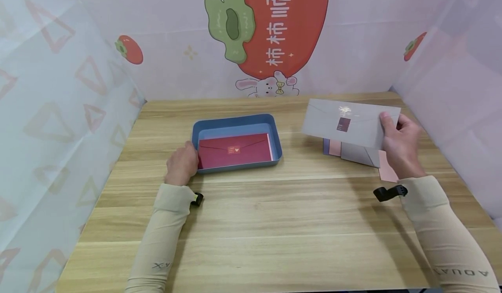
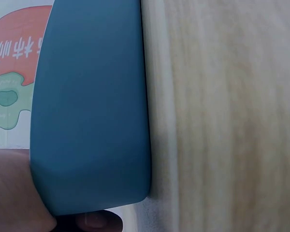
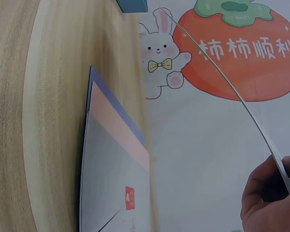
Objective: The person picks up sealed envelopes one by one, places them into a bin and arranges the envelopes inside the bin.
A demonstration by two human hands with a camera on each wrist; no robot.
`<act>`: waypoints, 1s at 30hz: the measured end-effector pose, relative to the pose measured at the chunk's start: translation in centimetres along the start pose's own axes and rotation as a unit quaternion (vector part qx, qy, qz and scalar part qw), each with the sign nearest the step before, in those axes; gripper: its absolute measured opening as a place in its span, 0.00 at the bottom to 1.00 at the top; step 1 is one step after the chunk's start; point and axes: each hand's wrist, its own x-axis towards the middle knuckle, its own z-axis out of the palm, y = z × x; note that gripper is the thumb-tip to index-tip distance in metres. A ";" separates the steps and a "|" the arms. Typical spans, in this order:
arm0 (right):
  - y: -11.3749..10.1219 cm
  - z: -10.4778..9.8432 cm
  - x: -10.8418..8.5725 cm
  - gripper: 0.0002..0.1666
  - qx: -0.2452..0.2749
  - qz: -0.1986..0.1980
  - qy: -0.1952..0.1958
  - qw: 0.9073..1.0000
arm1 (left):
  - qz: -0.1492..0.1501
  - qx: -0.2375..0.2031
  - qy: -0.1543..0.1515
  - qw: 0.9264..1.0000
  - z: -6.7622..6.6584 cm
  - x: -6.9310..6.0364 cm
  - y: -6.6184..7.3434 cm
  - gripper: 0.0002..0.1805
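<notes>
A blue tray [image 1: 234,120] stands left of centre on the table, with a dark red envelope [image 1: 211,156] lying flat in it. At the tray's left end my left hand [image 1: 182,162] grips the wall; in the left wrist view the thumb and a fingertip show at the tray's corner [image 2: 94,169]. My right hand [image 1: 404,143] pinches a light grey envelope [image 1: 321,119] by its right end, raised above the table. In the right wrist view this envelope appears nearly edge-on [image 3: 232,87]. Beneath it lies a grey envelope [image 3: 111,169] on other paper pieces, partly hidden.
Pink envelopes [image 1: 387,169] and a purple one [image 1: 326,146] stick out from the pile at the table's right. The wooden table [image 1: 274,223] meets patterned cloth walls [image 1: 168,58] at the back and sides.
</notes>
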 end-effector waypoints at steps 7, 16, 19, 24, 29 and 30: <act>-0.2 0.2 -0.2 0.30 -0.010 -0.006 -0.023 1.000 | 0.000 -0.001 0.000 1.000 0.1 0.1 -0.1 0.15; -0.2 0.8 -0.3 0.34 -0.009 0.007 -0.042 0.999 | -0.003 0.003 -0.001 1.000 0.0 0.1 0.1 0.14; -0.2 1.1 -0.3 0.35 -0.019 0.011 -0.045 0.999 | -0.003 0.005 -0.001 1.000 0.1 0.1 0.1 0.14; -0.3 1.4 -0.3 0.40 -0.035 0.016 -0.057 0.998 | -0.002 0.006 0.001 1.000 0.2 0.1 0.1 0.14; -0.3 1.6 -0.5 0.39 -0.035 0.018 -0.071 0.997 | 0.000 0.006 -0.001 1.000 0.1 0.1 0.0 0.14; -0.3 1.7 -0.5 0.39 -0.036 0.017 -0.073 0.997 | 0.000 0.007 0.000 1.000 0.1 0.2 0.0 0.15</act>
